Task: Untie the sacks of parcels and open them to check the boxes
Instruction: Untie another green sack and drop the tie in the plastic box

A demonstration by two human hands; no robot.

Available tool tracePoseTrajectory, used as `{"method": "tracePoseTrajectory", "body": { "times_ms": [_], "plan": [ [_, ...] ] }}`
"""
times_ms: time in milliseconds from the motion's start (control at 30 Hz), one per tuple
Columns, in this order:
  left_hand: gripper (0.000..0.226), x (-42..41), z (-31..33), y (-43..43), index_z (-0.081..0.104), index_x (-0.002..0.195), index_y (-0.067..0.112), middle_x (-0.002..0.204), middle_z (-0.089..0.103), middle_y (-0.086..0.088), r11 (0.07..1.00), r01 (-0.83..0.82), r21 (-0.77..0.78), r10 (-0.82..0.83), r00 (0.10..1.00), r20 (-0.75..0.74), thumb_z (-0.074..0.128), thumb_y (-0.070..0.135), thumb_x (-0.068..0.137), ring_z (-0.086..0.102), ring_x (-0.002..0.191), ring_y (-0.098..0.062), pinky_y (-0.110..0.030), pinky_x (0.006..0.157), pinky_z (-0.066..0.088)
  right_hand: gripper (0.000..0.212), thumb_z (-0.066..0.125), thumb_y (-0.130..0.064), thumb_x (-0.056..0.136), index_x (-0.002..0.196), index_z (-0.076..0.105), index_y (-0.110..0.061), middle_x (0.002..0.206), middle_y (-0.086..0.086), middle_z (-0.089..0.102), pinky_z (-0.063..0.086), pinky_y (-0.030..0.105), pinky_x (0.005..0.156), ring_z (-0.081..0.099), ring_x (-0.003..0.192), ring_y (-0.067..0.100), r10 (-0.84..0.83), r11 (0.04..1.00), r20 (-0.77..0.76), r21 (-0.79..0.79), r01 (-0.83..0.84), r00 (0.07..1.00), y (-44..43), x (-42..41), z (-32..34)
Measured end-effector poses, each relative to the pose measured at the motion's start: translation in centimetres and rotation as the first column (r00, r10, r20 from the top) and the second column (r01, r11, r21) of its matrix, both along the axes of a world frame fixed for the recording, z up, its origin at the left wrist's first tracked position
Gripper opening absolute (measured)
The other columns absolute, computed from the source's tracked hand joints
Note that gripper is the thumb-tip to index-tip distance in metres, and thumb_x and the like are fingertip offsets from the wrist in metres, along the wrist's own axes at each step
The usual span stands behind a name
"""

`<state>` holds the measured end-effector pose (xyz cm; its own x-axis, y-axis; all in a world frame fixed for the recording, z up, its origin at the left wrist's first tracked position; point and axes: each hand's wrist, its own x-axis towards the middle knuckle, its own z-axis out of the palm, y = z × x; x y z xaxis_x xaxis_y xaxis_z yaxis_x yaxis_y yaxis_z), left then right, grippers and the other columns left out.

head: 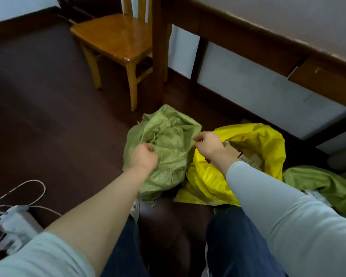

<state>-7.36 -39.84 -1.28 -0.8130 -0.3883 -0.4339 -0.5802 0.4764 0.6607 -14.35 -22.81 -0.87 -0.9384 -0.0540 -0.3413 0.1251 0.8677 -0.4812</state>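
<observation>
Two forearms reach from the frame's bottom; the left hand (144, 154) bunches the green woven sack (168, 136) at center. The right hand (207, 144) pinches its rim, apparently spreading the mouth beside the opened yellow sack (264, 140).

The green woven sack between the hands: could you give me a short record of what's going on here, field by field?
Green woven sack: crumpled on the dark floor, mouth gathered
Left hand: closed on the sack's fabric
Right hand: pinching a thin string at the sack's edge
Yellow plastic sack: open, cardboard boxes showing inside
Wooden chair: behind the sacks
</observation>
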Motion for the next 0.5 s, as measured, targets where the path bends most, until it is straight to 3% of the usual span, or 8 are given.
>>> {"method": "tracePoseTrajectory", "body": {
  "times_ms": [167, 267, 400, 467, 500],
  "plan": [
    [0.050, -3.1, -2.5, -1.7, 0.041, 0.138, 0.010, 0.139, 0.049, -0.009, 0.976, -0.083, 0.201, 0.092, 0.995, -0.039, 0.049, 0.006, 0.089, 0.047, 0.126, -0.025, -0.031, 0.102, 0.037, 0.039, 0.046, -0.007, 0.092, 0.130, 0.053, -0.007, 0.136, 0.014, 0.053, 0.039, 0.032, 0.101, 0.048, 0.126, 0.030, -0.134, 0.990, 0.002, 0.049, 0.133, 0.991, -3.3, -3.4, -1.6],
    [0.054, -5.1, -4.6, -2.1, 0.039, 0.140, 0.014, 0.140, 0.048, -0.007, 0.955, -0.126, 0.269, 0.144, 0.988, -0.047, 0.052, 0.007, 0.088, 0.049, 0.123, -0.024, -0.031, 0.099, 0.039, 0.048, 0.048, -0.012, 0.092, 0.139, 0.040, -0.006, 0.145, 0.018, 0.039, 0.031, 0.034, 0.109, 0.038, 0.134, 0.032, -0.149, 0.984, -0.022, 0.096, 0.151, 0.989, -4.2, -6.5, -4.0],
    [0.061, -7.7, -7.8, -1.7, 0.036, 0.142, 0.020, 0.142, 0.044, -0.009, 0.947, -0.185, 0.263, 0.214, 0.973, -0.083, 0.058, 0.013, 0.086, 0.047, 0.125, -0.026, -0.038, 0.105, 0.040, 0.084, 0.063, -0.038, 0.085, 0.148, 0.014, -0.012, 0.155, 0.019, 0.016, 0.017, 0.044, 0.118, 0.018, 0.143, 0.034, -0.272, 0.928, -0.001, 0.264, 0.262, 0.962, -4.7, -9.8, -7.4],
    [0.069, -8.4, -8.8, -1.4, 0.031, 0.143, 0.023, 0.143, 0.039, -0.008, 0.933, -0.184, 0.309, 0.222, 0.971, -0.092, 0.063, 0.015, 0.083, 0.044, 0.128, -0.026, -0.043, 0.106, 0.040, 0.094, 0.067, -0.039, 0.082, 0.149, 0.007, -0.012, 0.153, 0.021, 0.020, 0.020, 0.046, 0.115, 0.026, 0.140, 0.036, -0.351, 0.900, 0.077, 0.302, 0.313, 0.933, -4.9, -10.4, -8.5],
    [0.079, -8.6, -9.1, -1.2, 0.026, 0.145, 0.025, 0.146, 0.033, -0.008, 0.922, -0.139, 0.360, 0.186, 0.978, -0.099, 0.069, 0.016, 0.079, 0.039, 0.132, -0.026, -0.044, 0.108, 0.038, 0.088, 0.067, -0.033, 0.082, 0.148, 0.014, -0.010, 0.148, 0.020, 0.032, 0.026, 0.046, 0.112, 0.035, 0.136, 0.036, -0.352, 0.911, 0.115, 0.268, 0.312, 0.929, -5.1, -10.6, -8.8]
  ]
}}
